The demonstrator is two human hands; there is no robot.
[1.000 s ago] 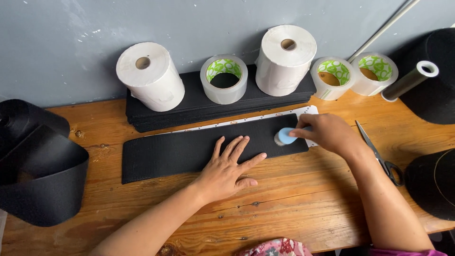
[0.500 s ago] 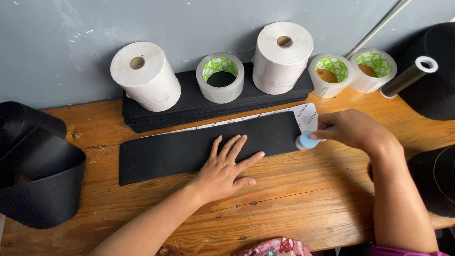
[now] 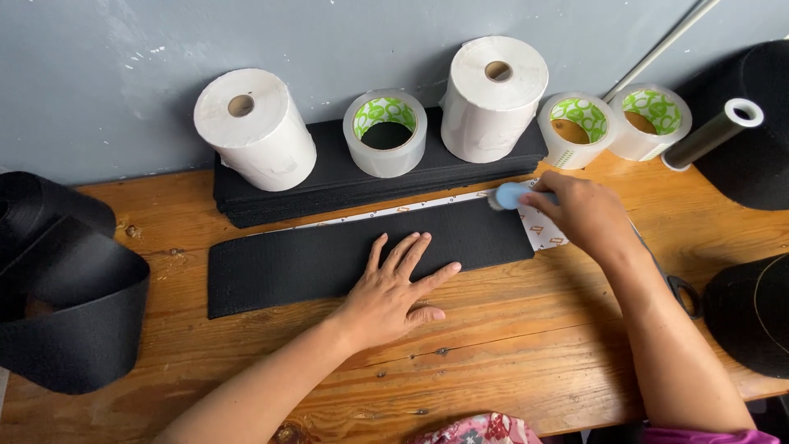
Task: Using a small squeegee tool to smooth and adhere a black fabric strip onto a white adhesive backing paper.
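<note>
— What is happening at the wooden bench (image 3: pixel 509 329)?

— A person's left hand (image 3: pixel 394 292) lies flat, fingers spread, on the lower edge of a long black strip (image 3: pixel 329 259) that runs from nine to three o'clock across the bench's middle. The right hand (image 3: pixel 583 214) is curled around a small pale-blue tool (image 3: pixel 511 196), its tip touching the strip's upper right corner, at about one o'clock from the flat hand.

— How would that be done well?

— By my reading, keep the flat palm pressing so the strip cannot creep, and run the tool with even pressure along the edge.

— And the strip itself?

— Matte black, textured, rectangular. A white patterned backing (image 3: pixel 542 234) shows along its top edge and past its right end.

— What else is around?

— At twelve o'clock, a stack of black sheets (image 3: pixel 345 177) against the grey wall carries two white paper rolls (image 3: pixel 255 127) and a clear tape roll (image 3: pixel 385 131); two more tape rolls (image 3: pixel 612 123) sit at two o'clock. Black rolled material (image 3: pixel 66 288) sits at nine.
</note>
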